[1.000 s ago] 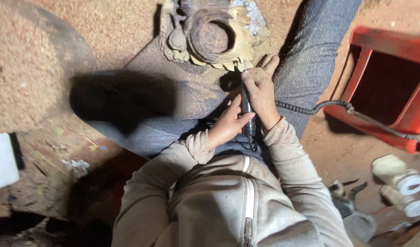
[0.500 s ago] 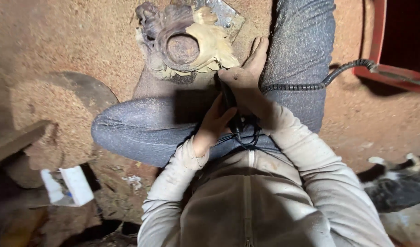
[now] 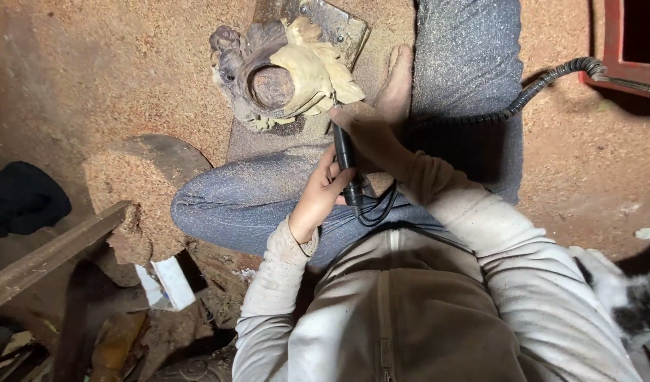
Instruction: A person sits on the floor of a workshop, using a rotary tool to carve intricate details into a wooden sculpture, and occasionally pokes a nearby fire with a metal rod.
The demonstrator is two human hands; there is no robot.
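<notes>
— What are your hands doing right now?

— Your right hand [image 3: 371,134] is wrapped around a thin black tool [image 3: 344,159], fingers closed on it near the tip end. Your left hand [image 3: 323,191] curls around the same tool lower down, pinching it from the side. So both hands hold one tool, and both sit just below the wood carving [image 3: 282,74].

— Where is the carving?

— It lies on the sandy floor right in front of your crossed legs [image 3: 268,205]. It has a round hollow in the middle and pale, lumpy parts on its right side. The tool's tip touches the carving at its lower right edge.

— What else is near the carving?

— A bare foot [image 3: 398,81] rests just to the right of it. A black ribbed hose [image 3: 544,85] runs farther right of the carving, toward a red box [image 3: 615,67] at the edge. Left of and below the carving, a round mound covered in sawdust [image 3: 137,173] sits on the floor. Past that, even lower, lies a small white packet [image 3: 165,283] — and a dark cloth [image 3: 20,198] is far to the left.
</notes>
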